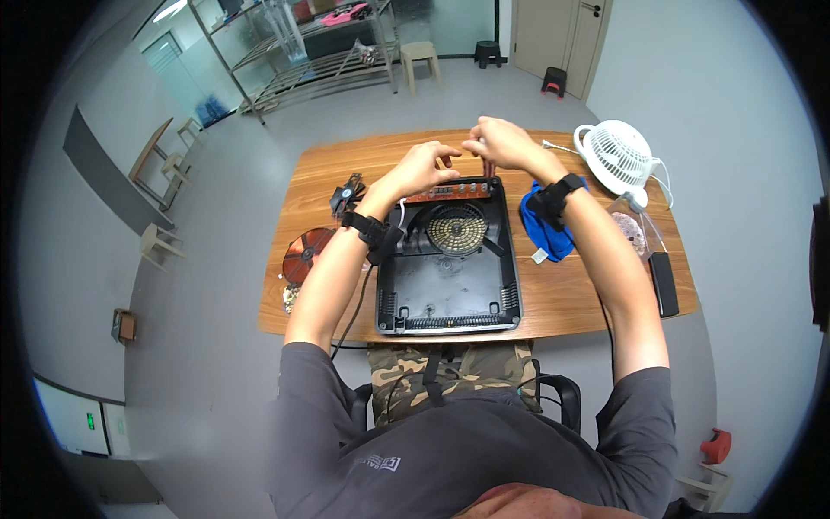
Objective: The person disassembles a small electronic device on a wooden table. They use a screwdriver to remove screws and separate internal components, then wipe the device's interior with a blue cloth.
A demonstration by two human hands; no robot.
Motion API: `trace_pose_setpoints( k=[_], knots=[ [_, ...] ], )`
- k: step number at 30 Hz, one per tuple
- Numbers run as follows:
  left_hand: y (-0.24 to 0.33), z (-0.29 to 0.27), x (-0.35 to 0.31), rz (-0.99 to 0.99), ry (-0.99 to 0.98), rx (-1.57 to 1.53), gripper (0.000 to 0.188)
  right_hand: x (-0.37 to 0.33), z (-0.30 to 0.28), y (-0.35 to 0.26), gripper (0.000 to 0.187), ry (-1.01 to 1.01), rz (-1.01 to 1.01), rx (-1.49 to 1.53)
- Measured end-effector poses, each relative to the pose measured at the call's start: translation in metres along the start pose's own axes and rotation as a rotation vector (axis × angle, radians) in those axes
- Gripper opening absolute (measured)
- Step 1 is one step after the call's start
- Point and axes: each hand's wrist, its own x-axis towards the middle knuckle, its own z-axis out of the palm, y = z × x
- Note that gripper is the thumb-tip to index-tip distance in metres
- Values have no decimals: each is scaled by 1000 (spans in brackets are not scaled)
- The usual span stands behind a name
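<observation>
A black plastic appliance housing, open at the top, lies in front of me with a round vent grille inside. Along its far edge sits a narrow reddish-brown circuit board. My left hand hovers over the board's left part, its fingers curved and apart with nothing visible in them. At the housing's far right corner, my right hand has its fingers pinched together, pointing down. Whatever they hold is too small and too covered to name. A white wire runs up beside my left wrist.
Left of the housing lie a small black fan, a copper-coloured coil disc and a heap of small parts. To the right are a blue cloth, a white fan, a clear bag and a black flat slab.
</observation>
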Motion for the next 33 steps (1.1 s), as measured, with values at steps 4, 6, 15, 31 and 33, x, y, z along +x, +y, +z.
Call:
trace_pose_setpoints(
  k=[4, 6, 15, 31, 33],
  knots=[
    [3, 24, 25, 49, -14, -70, 38, 7, 12, 0, 23, 70, -15, 71],
    [7, 30, 32, 66, -22, -147, 29, 5, 11, 0, 25, 87, 38, 24],
    [8, 57, 57, -128, -23, -397, 23, -4, -1, 19, 40, 34, -19, -5],
    [17, 59, 58, -225, -102, -240, 31, -19, -9, 8, 52, 217, 152, -200],
    [10, 64, 56, -211, -36, -257, 32, -15, -21, -4, 50, 39, 230, -233]
  ],
)
